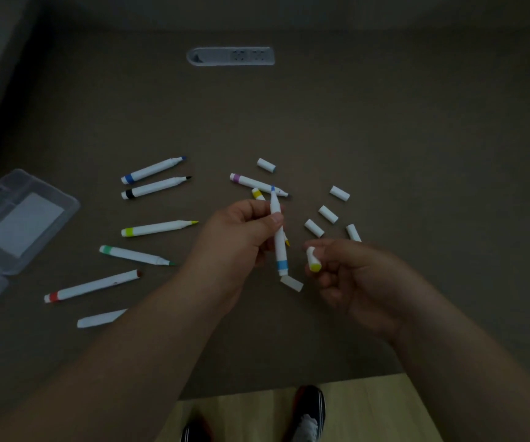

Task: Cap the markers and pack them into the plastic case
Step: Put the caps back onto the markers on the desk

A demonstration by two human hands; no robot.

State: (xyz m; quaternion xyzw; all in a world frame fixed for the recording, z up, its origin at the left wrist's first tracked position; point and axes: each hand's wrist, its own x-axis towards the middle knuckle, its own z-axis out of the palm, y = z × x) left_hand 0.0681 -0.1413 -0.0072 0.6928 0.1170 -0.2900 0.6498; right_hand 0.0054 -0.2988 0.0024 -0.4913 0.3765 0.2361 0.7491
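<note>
My left hand [241,231] grips an uncapped light-blue marker [279,237], tip pointing away from me. My right hand [353,275] pinches a white cap with a yellow end [313,259] just right of that marker. Uncapped markers lie on the brown table: dark blue [152,170], black [155,187], lime [158,228], green [136,255], red [93,286], purple [257,184]. A yellow marker [258,194] is partly hidden behind my left hand. Several loose white caps [328,214] lie to the right. The clear plastic case [18,218] lies open at the left edge.
A white marker piece [101,319] pokes out from under my left forearm. Another cap [291,283] lies below the held marker. A grey socket panel [230,56] is set into the table's far side. The table's near edge and my feet show at the bottom.
</note>
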